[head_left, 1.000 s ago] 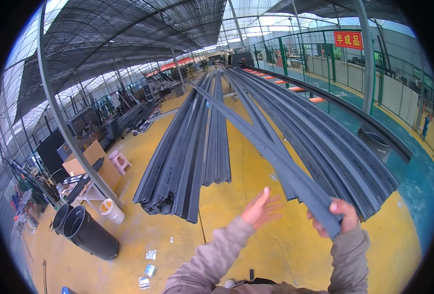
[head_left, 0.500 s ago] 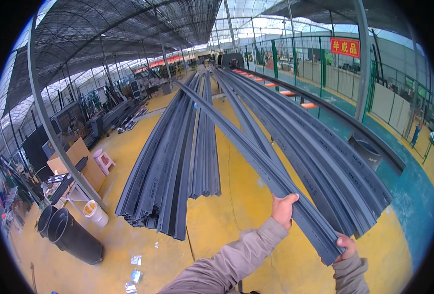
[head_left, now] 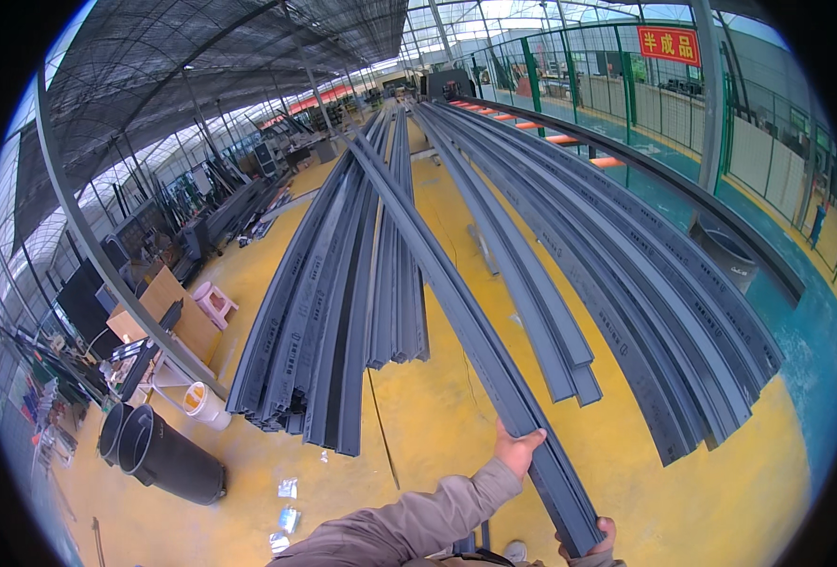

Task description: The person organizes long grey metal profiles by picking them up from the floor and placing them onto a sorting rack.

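Plainly, in the head view, my left hand (head_left: 518,449) was clamped on the side of 1 long grey bar (head_left: 466,317), thumb over its upper edge. My right hand (head_left: 606,537) gripped the bar's near end, with some of its fingers hidden beneath. The bar ran slantwise away from me, its far part over the left stack (head_left: 315,312) of similar grey bars; I could not tell whether it touched them. To its right lay a small loose group (head_left: 522,302) of bars, then the broad right stack (head_left: 617,283).

Under everything spread a glossy yellow floor (head_left: 711,501), with a dark line (head_left: 382,435) running near the left stack and 3 shiny scraps (head_left: 289,519) lying below it. At the right the surface turned to a teal strip (head_left: 796,378), scuffed pale in places. On the left stood 2 dark bins (head_left: 175,455), a white bucket (head_left: 209,410), a pink stool (head_left: 214,304) and a leaning metal post (head_left: 97,231). Dark netting (head_left: 201,66) hung under the translucent roof. Beyond the right stack were orange rollers (head_left: 562,139), green mesh fencing (head_left: 627,80) and a red sign (head_left: 669,44).
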Available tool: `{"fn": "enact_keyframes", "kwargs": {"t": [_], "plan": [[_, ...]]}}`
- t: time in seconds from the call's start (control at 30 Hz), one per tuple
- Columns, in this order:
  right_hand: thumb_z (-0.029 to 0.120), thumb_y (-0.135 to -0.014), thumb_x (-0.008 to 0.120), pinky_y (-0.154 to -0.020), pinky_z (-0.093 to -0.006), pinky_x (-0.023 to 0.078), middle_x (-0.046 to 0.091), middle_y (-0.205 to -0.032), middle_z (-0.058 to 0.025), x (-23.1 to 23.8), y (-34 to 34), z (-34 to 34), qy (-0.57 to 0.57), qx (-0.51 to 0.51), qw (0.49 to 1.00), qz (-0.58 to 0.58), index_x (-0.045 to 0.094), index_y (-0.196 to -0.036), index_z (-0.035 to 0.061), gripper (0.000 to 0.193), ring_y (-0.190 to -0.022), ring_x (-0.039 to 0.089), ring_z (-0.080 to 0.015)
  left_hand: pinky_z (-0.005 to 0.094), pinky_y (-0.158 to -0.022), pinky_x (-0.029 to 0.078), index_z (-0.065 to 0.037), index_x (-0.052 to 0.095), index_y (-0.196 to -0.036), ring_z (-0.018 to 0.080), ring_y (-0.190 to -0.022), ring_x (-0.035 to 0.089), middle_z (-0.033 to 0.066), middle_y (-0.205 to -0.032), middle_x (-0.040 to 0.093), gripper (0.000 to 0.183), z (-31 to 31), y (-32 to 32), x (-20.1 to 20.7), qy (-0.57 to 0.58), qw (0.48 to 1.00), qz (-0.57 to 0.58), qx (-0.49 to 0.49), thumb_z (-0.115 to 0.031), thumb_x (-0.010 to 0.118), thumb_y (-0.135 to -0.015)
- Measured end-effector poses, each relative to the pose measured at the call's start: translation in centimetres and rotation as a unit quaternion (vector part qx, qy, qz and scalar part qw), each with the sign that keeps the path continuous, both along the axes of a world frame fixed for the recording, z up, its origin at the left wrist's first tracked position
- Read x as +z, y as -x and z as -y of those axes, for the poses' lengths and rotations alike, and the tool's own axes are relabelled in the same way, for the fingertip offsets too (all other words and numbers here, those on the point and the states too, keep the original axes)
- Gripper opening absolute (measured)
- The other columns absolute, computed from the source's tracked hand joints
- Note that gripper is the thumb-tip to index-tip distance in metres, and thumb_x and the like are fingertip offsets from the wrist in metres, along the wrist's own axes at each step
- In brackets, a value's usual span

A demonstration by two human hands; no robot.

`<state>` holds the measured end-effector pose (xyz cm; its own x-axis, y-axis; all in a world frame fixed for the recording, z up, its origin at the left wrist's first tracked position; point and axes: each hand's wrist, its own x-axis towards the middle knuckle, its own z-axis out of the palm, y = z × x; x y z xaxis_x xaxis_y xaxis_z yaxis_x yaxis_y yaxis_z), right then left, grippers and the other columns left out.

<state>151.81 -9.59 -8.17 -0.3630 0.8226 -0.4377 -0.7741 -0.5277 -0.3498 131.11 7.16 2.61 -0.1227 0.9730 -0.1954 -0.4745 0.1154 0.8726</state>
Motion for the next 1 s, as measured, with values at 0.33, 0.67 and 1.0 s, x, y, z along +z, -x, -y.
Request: {"fn": "enact_keyframes", "kwargs": {"t": [0.33, 0.67, 1.0], "plan": [[0.061, -0.094, 0.039, -0.091, -0.0399, 0.049, 0.050, -0.136, -0.0227, -0.5, -0.2, 1.7, -0.092, 0.037, 0.993, 0.068, 0.036, -0.141, -0.0040, 0.080, -0.113, 0.057, -0.0299, 0.0363, -0.091, 0.048, -0.004, 0.027, -0.137, 0.0238, -0.106, 0.058, 0.0127, -0.119, 0.055, 0.075, -0.1, -0.3, -7.8, -0.062, 0.990, -0.121, 0.025, 0.008, 0.067, -0.074], [0.024, -0.077, 0.073, -0.093, -0.0450, 0.048, 0.039, -0.136, -0.0329, 4.3, 7.7, 0.2, -0.243, 0.250, 0.501, 0.792, 0.001, -0.150, 0.0010, 0.105, -0.114, 0.053, -0.0446, 0.0357, -0.093, 0.047, -0.002, 0.023, -0.140, 0.0250, -0.108, 0.057, 0.0164, -0.123, 0.053, 0.082, 2.4, -1.0, -11.5, -0.026, 0.980, -0.195, 0.040, 0.004, 0.070, -0.073], [0.017, -0.076, 0.066, -0.089, -0.0475, 0.048, 0.057, -0.116, -0.0298, 15.6, 12.0, -1.9, -0.326, 0.188, 0.774, 0.509, 0.042, -0.140, 0.0057, 0.069, -0.111, 0.055, -0.0442, 0.0472, -0.096, 0.042, -0.015, 0.015, -0.150, 0.0453, -0.106, 0.051, 0.0309, -0.117, 0.047, 0.100, 0.8, 3.8, -8.7, 0.048, 0.913, -0.402, 0.046, -0.031, 0.074, -0.071]]}}
